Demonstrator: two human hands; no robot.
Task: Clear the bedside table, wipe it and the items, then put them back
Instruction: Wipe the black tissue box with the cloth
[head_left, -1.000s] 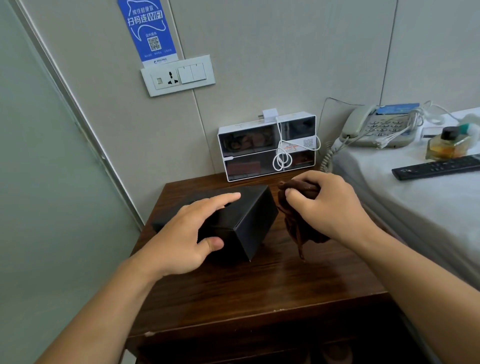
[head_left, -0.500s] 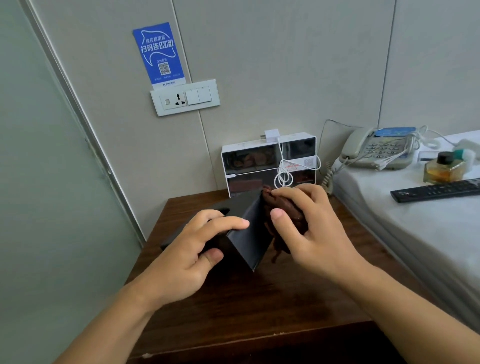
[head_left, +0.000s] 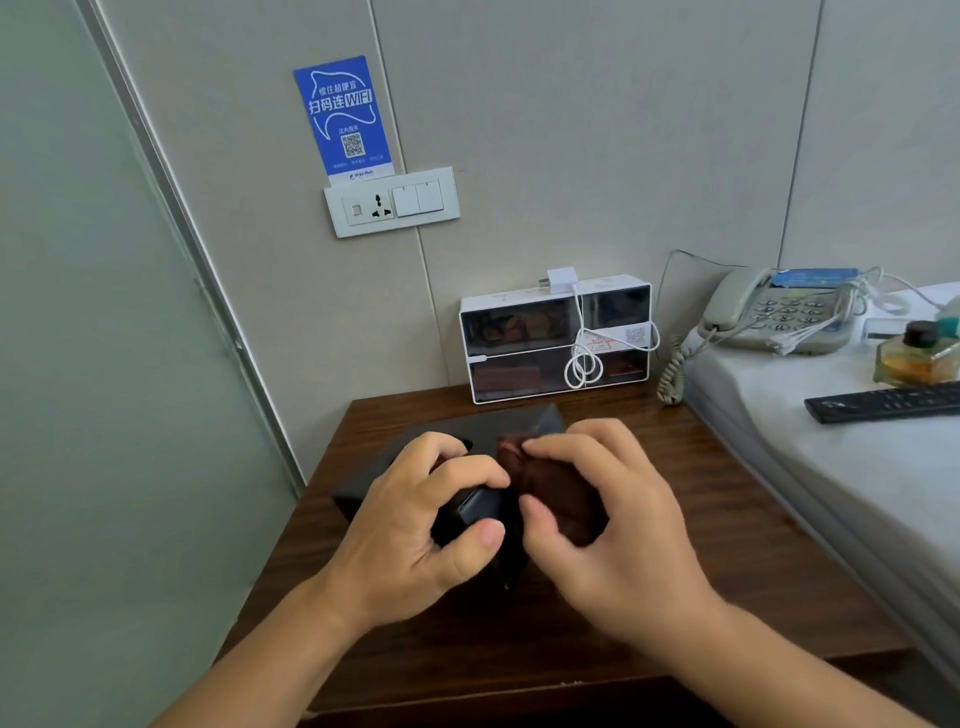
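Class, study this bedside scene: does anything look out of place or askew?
Yes. The telephone, perfume bottle and remote lie on the bed, not the table; the black box sits tilted in the left hand.

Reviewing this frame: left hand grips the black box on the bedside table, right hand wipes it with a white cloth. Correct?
Not quite. In the head view the cloth in the right hand is dark brown, not white. The left hand does grip the black box on the bedside table.

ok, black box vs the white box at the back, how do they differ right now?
The black box is tipped up on the bedside table, gripped by the left hand while the right hand presses a brown cloth against it. The white box stands upright at the wall, untouched, a white cable draped over its front. Both are on the table.
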